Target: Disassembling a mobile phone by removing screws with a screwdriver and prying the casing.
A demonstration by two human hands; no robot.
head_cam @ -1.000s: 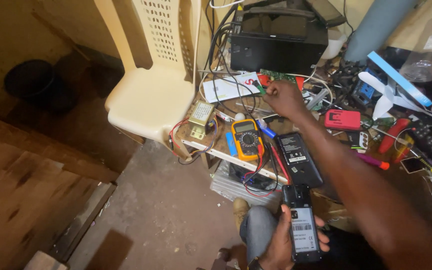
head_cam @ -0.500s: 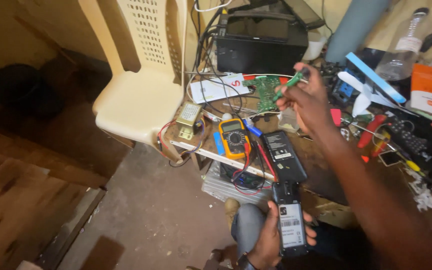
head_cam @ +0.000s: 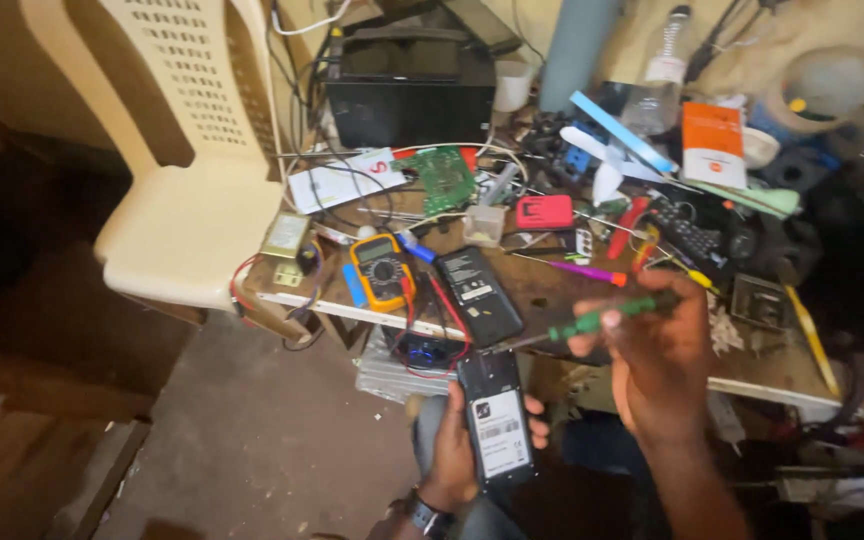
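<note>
My left hand [head_cam: 452, 455] is wrapped around a dark phone [head_cam: 497, 418], back side up with its white label showing, held low and near me, just in front of the near edge of the bench [head_cam: 552, 290]. My right hand [head_cam: 657, 360] is closed on a green-handled screwdriver [head_cam: 592, 322], pinched between thumb and fingers; its thin metal shaft runs to the left and slightly down, and the tip sits just above the top end of the phone, whether touching it I cannot tell. So the phone lies to the left of my right hand and a little nearer to me. On the bench just beyond the tip lies a second black phone [head_cam: 479, 295], tilted, and left of that a yellow multimeter [head_cam: 382, 272] with red leads trailing off the edge. Farther back there is a green circuit board [head_cam: 446, 178], a small red box [head_cam: 544, 211] and a black box-shaped unit [head_cam: 412, 90] against the wall. A cream plastic chair [head_cam: 187, 200] stands at the far left, beside the bench.
</note>
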